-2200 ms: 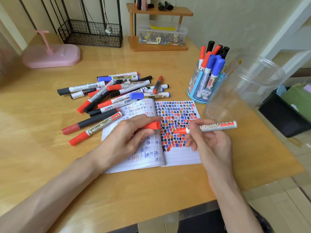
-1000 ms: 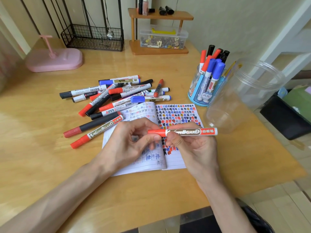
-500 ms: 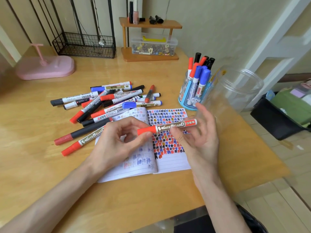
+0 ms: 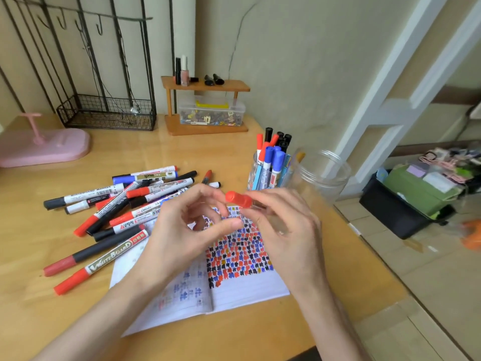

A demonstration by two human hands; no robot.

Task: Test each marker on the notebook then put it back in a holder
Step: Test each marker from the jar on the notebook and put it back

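Note:
My right hand (image 4: 289, 230) grips a capped red marker (image 4: 238, 199), its cap pointing left and toward me, its body blurred behind my fingers. My left hand (image 4: 187, 230) hovers just left of the cap with fingers loosely curled and holds nothing. Both hands are above the open notebook (image 4: 242, 285), whose right page is covered with red, blue and black scribbles. A blue holder (image 4: 256, 178) with several markers stands behind my right hand. Beside it is an empty clear plastic jar (image 4: 322, 175). A pile of loose markers (image 4: 130, 204) lies left of the notebook.
A pink stand (image 4: 44, 147) and a black wire basket (image 4: 106, 113) sit at the back left. A small wooden shelf (image 4: 205, 105) holds a clear box of bits. The table's right edge drops to the floor, where a black bin (image 4: 400, 209) stands.
The cap went back on the red marker. My left hand let go of it, and my right hand turned the marker and lifted it toward the holders. The camera tilted up.

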